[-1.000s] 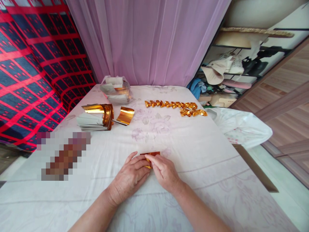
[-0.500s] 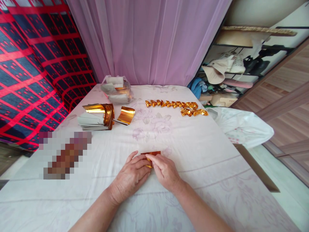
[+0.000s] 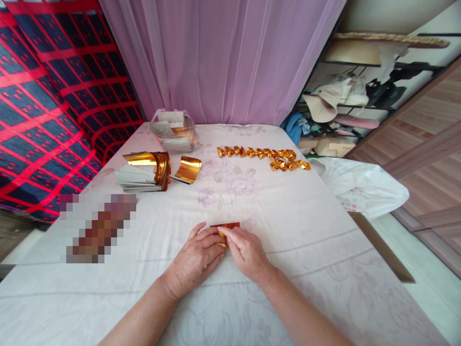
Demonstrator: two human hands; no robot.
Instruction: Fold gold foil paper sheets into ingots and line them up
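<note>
A small gold foil paper (image 3: 232, 225), folded at least in part, lies on the table under my fingertips, which hide much of it. My left hand (image 3: 196, 257) rests palm down, its fingers holding the near left side of the paper and its outermost finger lifted apart. From the right, my right hand (image 3: 248, 252) presses on the same paper with its index finger stretched out and the other fingers curled under. The tips of both hands nearly meet over it.
A fanned stack of gold foil sheets (image 3: 144, 173) stands at the left, a loose foil sheet (image 3: 189, 169) beside it. Behind is a clear bag of sheets (image 3: 175, 132). Folded gold pieces (image 3: 257, 153) line the back right. A white plastic bag (image 3: 367, 187) hangs past the right edge.
My hands keep almost the same place on the foil paper, the right index finger shifting only very slightly. The view has tilted a little.
</note>
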